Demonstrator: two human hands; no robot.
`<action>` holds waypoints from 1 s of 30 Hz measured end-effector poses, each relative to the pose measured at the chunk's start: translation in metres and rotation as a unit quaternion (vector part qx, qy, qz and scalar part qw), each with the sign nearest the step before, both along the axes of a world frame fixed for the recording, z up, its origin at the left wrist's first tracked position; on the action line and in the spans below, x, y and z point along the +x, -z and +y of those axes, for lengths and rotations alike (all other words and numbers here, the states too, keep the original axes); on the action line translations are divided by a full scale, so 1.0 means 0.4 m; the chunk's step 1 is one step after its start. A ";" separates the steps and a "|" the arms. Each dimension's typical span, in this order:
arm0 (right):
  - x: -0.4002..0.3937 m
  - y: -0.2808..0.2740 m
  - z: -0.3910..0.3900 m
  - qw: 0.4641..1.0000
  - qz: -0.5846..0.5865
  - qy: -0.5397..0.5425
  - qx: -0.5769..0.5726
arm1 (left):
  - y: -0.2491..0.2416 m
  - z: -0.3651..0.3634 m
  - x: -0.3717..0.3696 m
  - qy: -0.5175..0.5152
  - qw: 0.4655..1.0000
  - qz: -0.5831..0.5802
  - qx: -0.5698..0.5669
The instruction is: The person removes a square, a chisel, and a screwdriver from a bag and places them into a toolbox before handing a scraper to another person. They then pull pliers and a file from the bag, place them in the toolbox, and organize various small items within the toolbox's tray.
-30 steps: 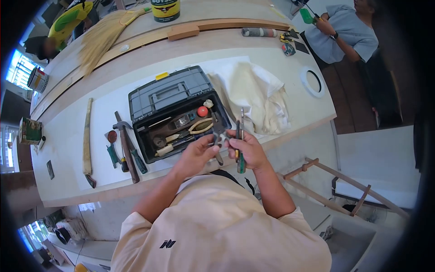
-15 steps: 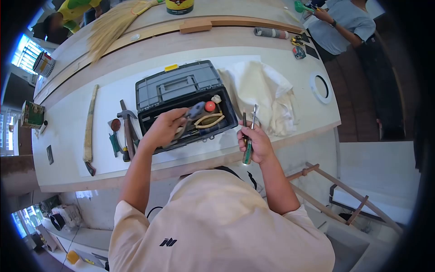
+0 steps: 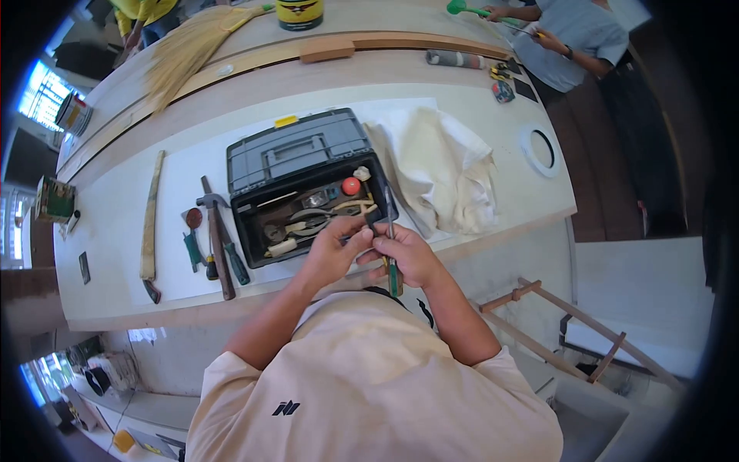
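Fingers wrapped round it, my right hand (image 3: 409, 258) holds a screwdriver (image 3: 395, 279) with a green handle, its shaft pointing away from me. My left hand (image 3: 336, 250) meets it at the toolbox's front edge, fingers pinched at a thin dark piece (image 3: 371, 221) I cannot make out. Behind both hands sits the toolbox (image 3: 248, 229), its grey lid (image 3: 323, 146) tipped back. Inside lie a red ball (image 3: 351, 186), pliers (image 3: 312, 223) and other loose tools. Left of the box lie a hammer (image 3: 219, 231) and a green-handled screwdriver (image 3: 238, 266).
A cream cloth (image 3: 443, 169) lies right of the box. To the left is a long, narrow tool (image 3: 152, 223) with a dark handle. A broom (image 3: 192, 50), a paint can (image 3: 299, 13) and wooden strips line the back. A person (image 3: 573, 38) stands at the far right.
My left hand has let go of the dark grey tool over the box and moved right to meet my right hand. My right hand has shifted left with the screwdriver.
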State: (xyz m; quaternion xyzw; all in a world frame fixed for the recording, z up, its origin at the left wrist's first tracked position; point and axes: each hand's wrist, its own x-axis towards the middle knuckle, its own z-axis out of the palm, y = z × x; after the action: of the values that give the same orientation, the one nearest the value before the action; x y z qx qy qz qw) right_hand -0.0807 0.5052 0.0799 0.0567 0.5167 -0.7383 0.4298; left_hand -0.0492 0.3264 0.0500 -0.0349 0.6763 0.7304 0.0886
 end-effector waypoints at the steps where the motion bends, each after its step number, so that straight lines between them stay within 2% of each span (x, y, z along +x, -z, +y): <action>1: 0.005 -0.012 -0.025 0.999 0.016 -0.030 0.025 | 0.002 -0.004 0.009 -0.010 0.998 -0.027 0.057; 3: 0.012 -0.009 -0.053 0.995 0.053 -0.074 0.048 | -0.003 -0.015 0.027 -0.029 0.981 -0.080 0.174; 6: -0.012 -0.043 -0.065 0.982 0.084 -0.100 0.137 | -0.060 -0.128 0.044 -0.177 0.955 -0.021 0.239; 7: -0.035 -0.041 -0.056 0.978 0.101 -0.111 0.146 | -0.076 -0.190 0.060 -0.205 0.950 0.012 0.237; 8: -0.064 -0.042 -0.058 0.979 0.111 -0.074 0.151 | -0.086 -0.259 0.079 -0.232 0.943 0.045 0.235; 9: -0.092 -0.042 -0.063 0.979 0.121 -0.037 0.157 | -0.089 -0.324 0.103 -0.273 0.944 0.063 0.175; 10: -0.122 -0.032 -0.070 0.990 0.122 0.021 0.068 | -0.090 -0.379 0.126 -0.312 0.940 0.079 0.114; 12: -0.176 -0.006 -0.088 0.977 0.121 0.136 -0.110 | -0.094 -0.437 0.170 -0.359 0.928 0.077 0.069; 15: -0.189 -0.007 -0.180 0.969 0.239 0.071 -0.004 | -0.067 -0.476 0.239 -0.347 0.936 0.028 -0.048; 16: -0.182 -0.008 -0.204 0.950 0.308 -0.010 0.046 | -0.060 -0.472 0.257 -0.335 0.940 0.004 -0.068; 17: -0.174 -0.010 -0.223 0.919 0.372 -0.090 0.096 | -0.054 -0.459 0.271 -0.321 0.943 -0.020 -0.087; 19: -0.167 -0.006 -0.235 0.821 0.493 -0.233 0.168 | -0.041 -0.433 0.292 -0.294 0.947 -0.052 -0.122; 22: -0.181 0.026 -0.223 0.763 0.472 -0.378 0.230 | -0.017 -0.411 0.309 -0.254 0.956 -0.061 -0.131; 26: -0.194 0.064 -0.195 0.749 0.475 -0.401 0.228 | -0.027 -0.400 0.307 -0.223 0.957 -0.083 -0.167; 29: -0.233 0.048 -0.107 0.747 0.526 -0.240 0.328 | -0.048 -0.396 0.282 -0.169 0.946 -0.029 -0.275; 30: -0.242 0.030 -0.076 0.764 0.496 -0.212 0.353 | -0.061 -0.385 0.260 -0.143 0.945 -0.002 -0.292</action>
State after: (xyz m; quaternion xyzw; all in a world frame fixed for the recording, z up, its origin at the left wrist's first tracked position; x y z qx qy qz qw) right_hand -0.1774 0.4748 0.0681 -0.2806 0.8811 -0.3187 0.2082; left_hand 0.0549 0.1724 0.0745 -0.1575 0.8478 0.5055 -0.0297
